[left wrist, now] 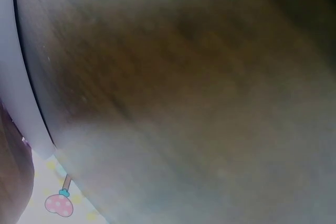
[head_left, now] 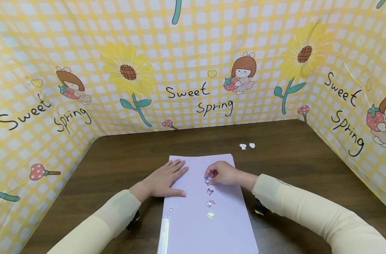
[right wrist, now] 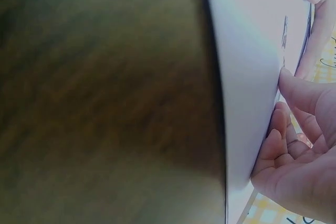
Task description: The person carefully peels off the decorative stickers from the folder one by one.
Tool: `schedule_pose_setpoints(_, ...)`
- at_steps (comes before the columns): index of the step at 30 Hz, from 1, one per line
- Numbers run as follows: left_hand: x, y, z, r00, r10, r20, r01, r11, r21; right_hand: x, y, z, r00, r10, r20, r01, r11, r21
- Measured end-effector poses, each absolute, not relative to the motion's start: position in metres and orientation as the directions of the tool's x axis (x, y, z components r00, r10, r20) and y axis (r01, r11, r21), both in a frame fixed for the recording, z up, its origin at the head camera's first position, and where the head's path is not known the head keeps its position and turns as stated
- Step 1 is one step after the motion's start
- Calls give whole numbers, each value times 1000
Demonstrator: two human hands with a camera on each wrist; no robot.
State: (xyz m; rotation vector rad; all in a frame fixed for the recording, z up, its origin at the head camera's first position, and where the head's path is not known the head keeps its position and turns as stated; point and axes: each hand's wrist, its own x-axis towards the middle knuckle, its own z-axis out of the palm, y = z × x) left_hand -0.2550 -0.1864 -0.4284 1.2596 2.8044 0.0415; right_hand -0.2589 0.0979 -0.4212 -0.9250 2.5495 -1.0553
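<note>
A lilac folder [head_left: 193, 233] lies on the dark wooden table. My left hand [head_left: 167, 180] rests flat on its left side, fingers spread. Over the folder's upper right part, my right hand [head_left: 224, 173] pinches a small bluish character sticker [head_left: 207, 181] at the folder's surface; fingertips partly hide it. Below it, in a column, lie a dark sticker [head_left: 210, 191], a pink-and-white sticker [head_left: 210, 203] and a yellowish sticker [head_left: 211, 215]. In the right wrist view, the right hand [right wrist: 299, 156] has thumb and index finger at the folder, the other fingers curled.
Two white cutout pieces [head_left: 247, 146] lie on the table [head_left: 132, 151] beyond the folder's far right corner. A small round spot [head_left: 171, 210] and a clear strip [head_left: 164, 233] mark the folder's left edge. A yellow checked cloth [head_left: 186, 46] surrounds the table.
</note>
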Motion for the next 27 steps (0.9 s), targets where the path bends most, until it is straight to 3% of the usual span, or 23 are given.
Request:
schedule_pose_setpoints(15, -256, -187, -432, -667, 743, -52, 741, 669, 53, -258, 97, -426, -811, -583, 47, -447, 565, -693)
schedule_pose_setpoints(27, -256, -187, -430, -667, 743, -48, 741, 669, 60, -258, 93, -422, -804, -595, -2, -418, 567, -710)
